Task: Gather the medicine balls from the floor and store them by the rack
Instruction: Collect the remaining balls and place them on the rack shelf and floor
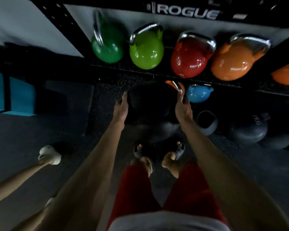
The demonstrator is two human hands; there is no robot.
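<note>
A person is holding a black medicine ball (150,100) between the left hand (122,106) and right hand (183,108), fingers fairly straight and pressing its sides, just before the rack (187,11). Several dark balls (248,129) are already lying on the floor there; this one is likely joining them.

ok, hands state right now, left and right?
Left hand: open, fingers flat against the black medicine ball, carrying it.
Right hand: open, pressed on the ball's other side.
</note>
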